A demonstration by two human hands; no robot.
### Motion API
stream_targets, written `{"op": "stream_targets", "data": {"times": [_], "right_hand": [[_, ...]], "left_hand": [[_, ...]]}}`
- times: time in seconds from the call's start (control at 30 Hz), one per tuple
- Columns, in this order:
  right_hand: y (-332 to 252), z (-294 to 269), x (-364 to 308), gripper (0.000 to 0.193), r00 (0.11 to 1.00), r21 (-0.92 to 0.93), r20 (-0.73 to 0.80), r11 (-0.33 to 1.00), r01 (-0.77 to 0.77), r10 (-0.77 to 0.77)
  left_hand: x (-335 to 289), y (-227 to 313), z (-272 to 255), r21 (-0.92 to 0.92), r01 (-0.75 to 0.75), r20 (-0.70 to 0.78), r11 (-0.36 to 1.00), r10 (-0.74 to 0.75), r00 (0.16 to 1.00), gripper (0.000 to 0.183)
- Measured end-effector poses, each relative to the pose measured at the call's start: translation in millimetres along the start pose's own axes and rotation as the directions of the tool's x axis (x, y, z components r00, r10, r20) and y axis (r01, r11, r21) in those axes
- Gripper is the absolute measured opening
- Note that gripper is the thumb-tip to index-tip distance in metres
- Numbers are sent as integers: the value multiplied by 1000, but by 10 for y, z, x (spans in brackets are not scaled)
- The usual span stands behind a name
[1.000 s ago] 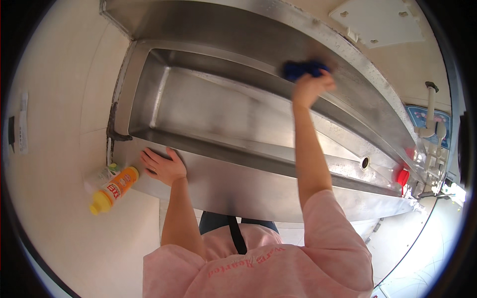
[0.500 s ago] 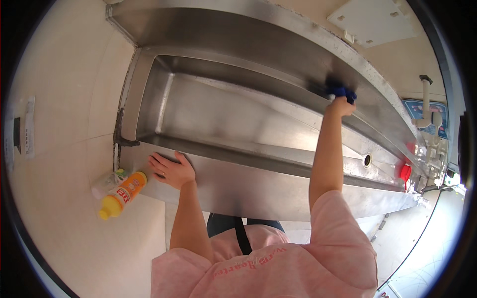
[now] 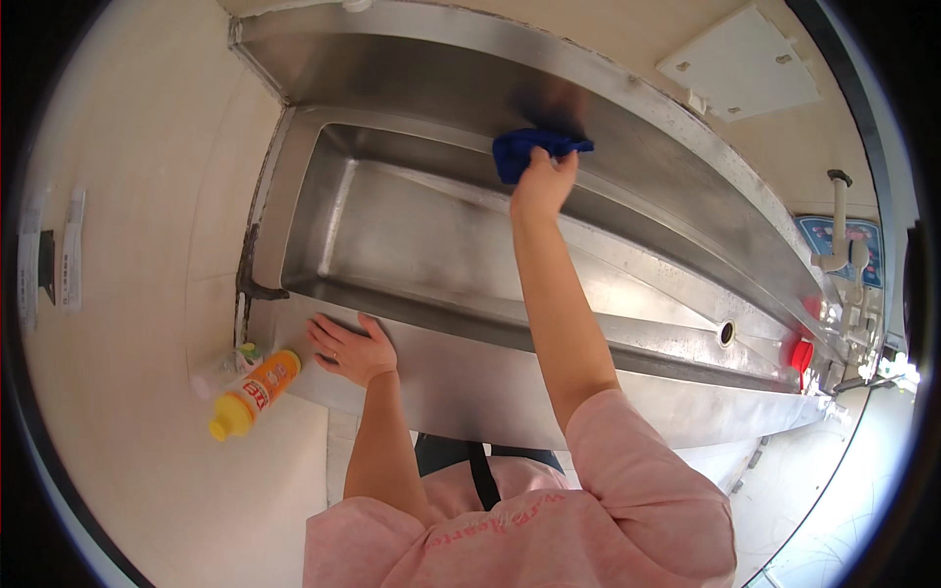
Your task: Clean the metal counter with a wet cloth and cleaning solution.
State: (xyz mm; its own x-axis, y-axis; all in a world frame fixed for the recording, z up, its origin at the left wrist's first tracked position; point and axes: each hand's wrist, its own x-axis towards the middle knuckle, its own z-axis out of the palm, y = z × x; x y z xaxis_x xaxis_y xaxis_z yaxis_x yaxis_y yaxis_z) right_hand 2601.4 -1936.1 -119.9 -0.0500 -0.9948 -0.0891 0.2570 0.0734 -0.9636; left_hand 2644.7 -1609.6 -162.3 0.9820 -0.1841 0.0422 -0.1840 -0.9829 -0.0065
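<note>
From my remote feed, I see the right hand (image 3: 545, 188) grasping a blue cloth (image 3: 518, 155) at the metal sink's (image 3: 392, 71) back wall, while the left hand (image 3: 353, 351) lies spread flat on the front ledge (image 3: 470, 377).

At one o'clock the right hand (image 3: 542, 188) hides part of the blue cloth (image 3: 517, 157), some fingers out of sight; near half past eight an orange bottle (image 3: 267, 380) partly covers a clear container (image 3: 216, 375); at six o'clock the lower edge crops the pink shirt (image 3: 559, 549); at three o'clock white fittings (image 3: 863, 314) are too small to tell
</note>
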Motion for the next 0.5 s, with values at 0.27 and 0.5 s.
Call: {"op": "stream_targets", "data": {"times": [0.27, 0.5], "right_hand": [[-1267, -1561, 1018, 64, 482, -847, -131, 350, 400, -866], [-1048, -775, 550, 61, 537, -866, 218, 92, 491, -815]], "left_hand": [[11, 35, -16, 29, -2, -42, 1000, 3, 999, 73], [26, -35, -54, 37, 7, 1, 999, -7, 1000, 73]]}}
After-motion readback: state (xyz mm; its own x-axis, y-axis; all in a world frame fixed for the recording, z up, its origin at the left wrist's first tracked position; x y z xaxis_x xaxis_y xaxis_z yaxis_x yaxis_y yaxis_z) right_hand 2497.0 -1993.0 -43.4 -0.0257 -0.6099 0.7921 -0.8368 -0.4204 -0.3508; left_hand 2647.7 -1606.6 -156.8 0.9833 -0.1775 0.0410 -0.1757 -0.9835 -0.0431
